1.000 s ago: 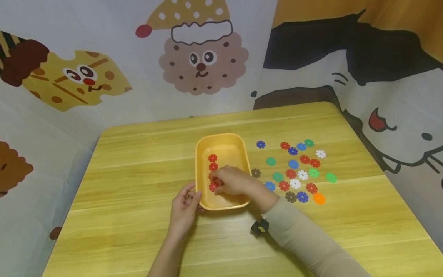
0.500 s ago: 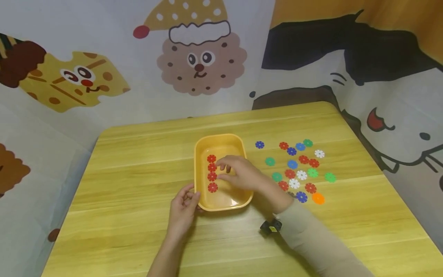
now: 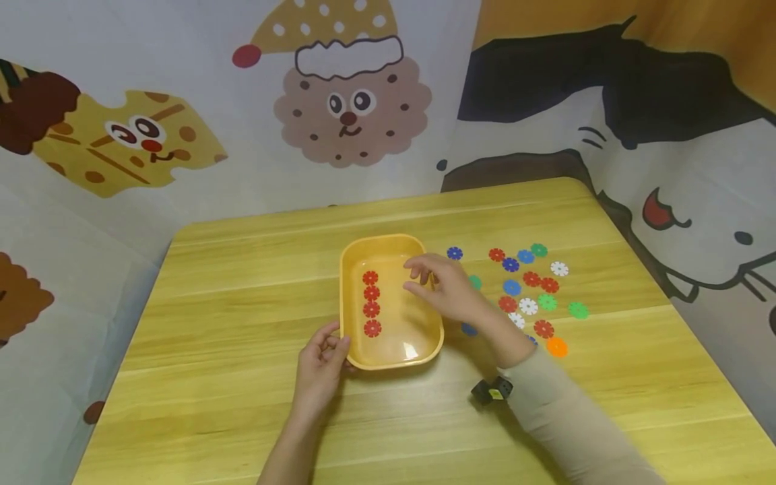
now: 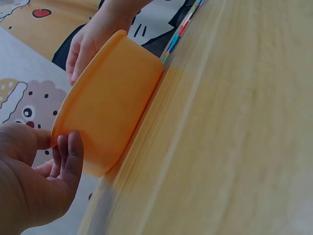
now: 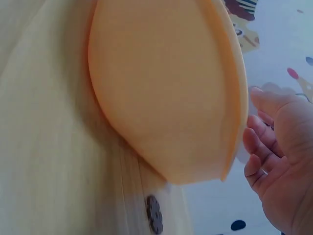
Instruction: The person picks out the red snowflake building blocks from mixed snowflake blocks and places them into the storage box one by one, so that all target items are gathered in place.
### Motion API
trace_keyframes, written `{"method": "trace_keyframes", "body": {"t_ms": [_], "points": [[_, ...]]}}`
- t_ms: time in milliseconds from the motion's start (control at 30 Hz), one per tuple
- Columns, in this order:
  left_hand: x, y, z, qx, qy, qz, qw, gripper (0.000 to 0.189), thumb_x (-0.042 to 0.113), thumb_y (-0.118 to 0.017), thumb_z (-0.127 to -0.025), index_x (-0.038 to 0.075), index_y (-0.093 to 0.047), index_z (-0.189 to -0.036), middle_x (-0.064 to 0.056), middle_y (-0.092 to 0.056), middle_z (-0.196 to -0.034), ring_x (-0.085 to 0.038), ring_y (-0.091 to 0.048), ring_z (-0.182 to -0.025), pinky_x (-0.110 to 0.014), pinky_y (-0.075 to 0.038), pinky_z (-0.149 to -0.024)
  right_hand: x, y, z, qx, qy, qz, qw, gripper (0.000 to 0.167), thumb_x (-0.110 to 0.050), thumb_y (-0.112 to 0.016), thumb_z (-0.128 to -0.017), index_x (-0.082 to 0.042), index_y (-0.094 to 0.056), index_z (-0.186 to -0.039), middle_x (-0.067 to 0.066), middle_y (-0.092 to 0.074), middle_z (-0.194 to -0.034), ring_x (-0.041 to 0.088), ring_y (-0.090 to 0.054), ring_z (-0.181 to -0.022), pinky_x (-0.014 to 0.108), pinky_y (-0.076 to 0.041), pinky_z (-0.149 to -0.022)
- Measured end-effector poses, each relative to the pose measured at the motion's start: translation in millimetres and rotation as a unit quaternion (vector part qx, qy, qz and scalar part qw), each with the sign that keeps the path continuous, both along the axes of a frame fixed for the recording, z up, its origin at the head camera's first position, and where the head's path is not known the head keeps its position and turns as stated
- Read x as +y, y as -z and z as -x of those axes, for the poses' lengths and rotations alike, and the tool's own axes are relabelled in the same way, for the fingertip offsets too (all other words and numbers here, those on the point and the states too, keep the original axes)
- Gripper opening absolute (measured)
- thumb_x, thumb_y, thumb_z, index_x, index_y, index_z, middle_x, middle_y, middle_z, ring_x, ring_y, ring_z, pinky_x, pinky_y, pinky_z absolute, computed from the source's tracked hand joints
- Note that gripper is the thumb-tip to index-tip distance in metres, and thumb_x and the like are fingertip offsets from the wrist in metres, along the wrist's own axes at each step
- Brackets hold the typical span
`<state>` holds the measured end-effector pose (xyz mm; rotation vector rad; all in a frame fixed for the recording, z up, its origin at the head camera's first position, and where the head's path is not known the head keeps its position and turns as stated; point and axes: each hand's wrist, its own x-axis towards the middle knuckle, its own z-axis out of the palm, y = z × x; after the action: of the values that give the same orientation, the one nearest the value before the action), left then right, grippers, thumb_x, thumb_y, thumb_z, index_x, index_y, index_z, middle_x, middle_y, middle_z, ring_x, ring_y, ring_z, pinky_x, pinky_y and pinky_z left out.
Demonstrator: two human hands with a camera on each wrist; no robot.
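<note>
An orange-yellow plastic tray (image 3: 397, 337) stands on the table. Inside it, toward the left side, several red notched discs (image 3: 371, 309) lie in a column. My left hand (image 3: 321, 367) holds the tray's near-left edge; in the left wrist view its thumb is at the rim and its fingers are against the outer wall. Above the tray's right rim is my right hand (image 3: 451, 289), fingers loosely bent, with nothing between thumb and fingertips. The right wrist view shows that hand (image 5: 288, 152) beside the tray wall (image 5: 166, 98).
Loose notched discs in several colours, among them a white disc (image 3: 529, 306), an orange disc (image 3: 557, 347) and a blue disc (image 3: 512, 287), are scattered right of the tray on the wooden table (image 3: 242, 303). My right forearm hides some. A cartoon-printed cloth (image 3: 212, 40) hangs behind.
My right hand has let go of the red disc at the near end of the column, then moved right and up to the tray's right rim. My left hand stays on the tray.
</note>
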<state>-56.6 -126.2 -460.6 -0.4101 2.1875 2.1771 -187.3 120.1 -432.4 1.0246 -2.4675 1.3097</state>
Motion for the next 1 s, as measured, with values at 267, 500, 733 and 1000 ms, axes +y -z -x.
{"method": "trace_keyframes", "body": {"t_ms": [267,500,733,1000], "points": [[-0.1,1.0,-0.7,0.016,0.001,0.005,0.9999,0.040,0.005,-0.059,-0.102,-0.007,-0.050,-0.139,-0.016,-0.058,-0.095,-0.014,-0.065,-0.070,-0.027,-0.063,-0.062,19,2.6,5.7,-0.039,0.037,-0.015,0.9985,0.031,-0.015,-0.076,-0.092,-0.003,-0.068,-0.119,0.004,-0.069,-0.095,0.015,-0.060,-0.081,0.033,-0.054,-0.068],[-0.4,0.5,0.0,0.001,0.001,0.003,1.0000,0.040,0.006,-0.059,-0.102,-0.005,-0.051,-0.139,-0.019,-0.058,-0.098,-0.015,-0.064,-0.071,-0.027,-0.063,-0.064,38,8.6,13.1,-0.030,0.057,-0.015,0.9978,0.032,-0.010,-0.077,-0.091,0.001,-0.067,-0.119,0.005,-0.067,-0.093,0.018,-0.060,-0.080,0.032,-0.054,-0.065],[-0.7,0.9,1.0,-0.005,0.001,0.012,0.9999,0.039,0.006,-0.059,-0.102,-0.004,-0.051,-0.140,-0.022,-0.058,-0.100,-0.015,-0.064,-0.071,-0.027,-0.063,-0.063,53,11.7,17.3,-0.029,0.090,-0.031,0.9950,0.031,-0.011,-0.077,-0.091,-0.001,-0.067,-0.119,0.009,-0.068,-0.095,0.020,-0.061,-0.082,0.035,-0.054,-0.065],[-0.8,3.9,0.9,-0.001,0.004,0.004,1.0000,0.040,0.005,-0.059,-0.102,-0.003,-0.051,-0.140,-0.023,-0.058,-0.099,-0.015,-0.065,-0.070,-0.028,-0.063,-0.064,73,15.0,20.8,-0.034,0.139,-0.052,0.9883,0.034,-0.011,-0.077,-0.091,0.001,-0.066,-0.121,0.011,-0.068,-0.097,0.023,-0.063,-0.083,0.036,-0.056,-0.068]]}}
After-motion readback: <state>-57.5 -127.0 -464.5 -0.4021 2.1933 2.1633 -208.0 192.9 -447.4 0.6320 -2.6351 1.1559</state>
